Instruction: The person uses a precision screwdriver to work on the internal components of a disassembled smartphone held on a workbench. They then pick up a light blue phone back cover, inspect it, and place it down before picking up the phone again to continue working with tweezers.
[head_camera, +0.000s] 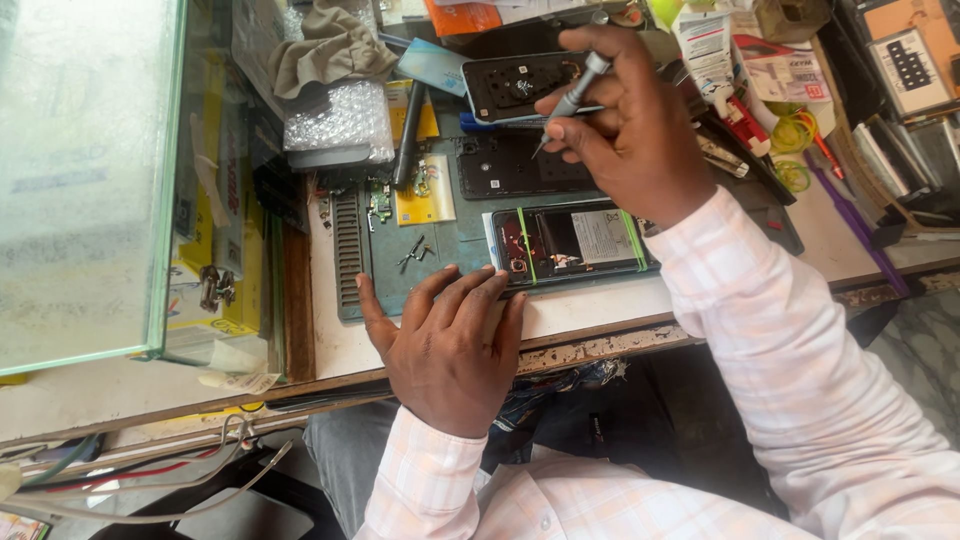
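the right hand is closed in a pen-like pinch around a slim grey screwdriver, its tip hanging just above a dark back cover that lies on the green work mat. the left hand holds nothing; it lies flat and spread at the tabletop edge, fingertips touching the near end of the opened phone, which rests face down with its insides showing and two green bands across it. a second dark cover sits further back, and small metal tweezers lie on the mat just beside the left hand's fingers. likely risks: the driver tip could slip and score a part, since it is held high on the shaft; the phone sits near the tabletop edge and a push from the flat hand could slide it off; tiny loose parts on the crowded mat could be swept away by a sleeve.
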